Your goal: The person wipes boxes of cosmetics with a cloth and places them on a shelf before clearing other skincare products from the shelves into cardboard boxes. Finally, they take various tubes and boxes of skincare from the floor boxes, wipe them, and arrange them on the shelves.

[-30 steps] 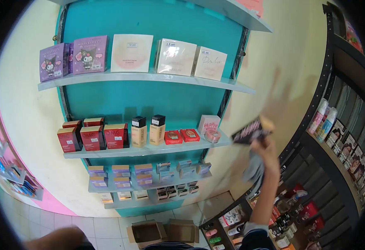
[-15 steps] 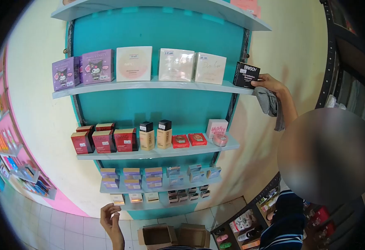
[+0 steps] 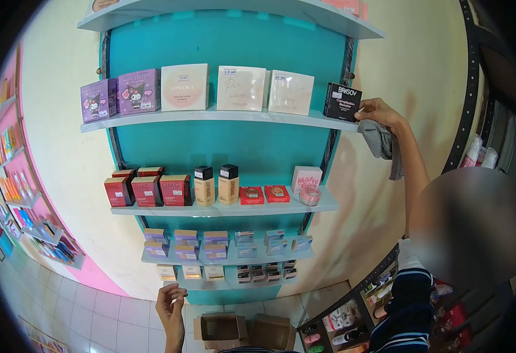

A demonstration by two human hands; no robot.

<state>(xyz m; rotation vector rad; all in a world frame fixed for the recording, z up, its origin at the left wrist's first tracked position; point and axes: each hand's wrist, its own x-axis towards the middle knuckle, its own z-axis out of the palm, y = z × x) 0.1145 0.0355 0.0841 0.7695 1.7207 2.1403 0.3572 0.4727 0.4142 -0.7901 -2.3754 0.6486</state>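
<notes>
My right hand (image 3: 381, 113) is raised to the right end of the upper shelf (image 3: 222, 116). A grey cloth (image 3: 378, 141) hangs from its closed fingers. Its fingertips touch the right edge of a black Brasov Complexion Booster box (image 3: 342, 103), which stands upright on the shelf. Low in the view, my left hand (image 3: 171, 303) hangs in front of the lowest shelf, loosely curled with fingers apart and nothing in it. Left of the black box stand two whitish boxes (image 3: 291, 92), a cream Implora box (image 3: 184, 88) and purple cushion boxes (image 3: 139, 91).
Below, a shelf (image 3: 222, 207) carries red OMG boxes (image 3: 175, 190), foundation bottles (image 3: 228, 184) and a pink jar (image 3: 310, 196). Lower shelves hold small boxes (image 3: 215, 252). Open cardboard boxes (image 3: 221, 329) sit on the tiled floor. A dark rack (image 3: 352, 315) stands at right.
The black box has shifted slightly left and sits squarer on the shelf; my right fingers have moved from its front to its edge. My left hand has moved a little right.
</notes>
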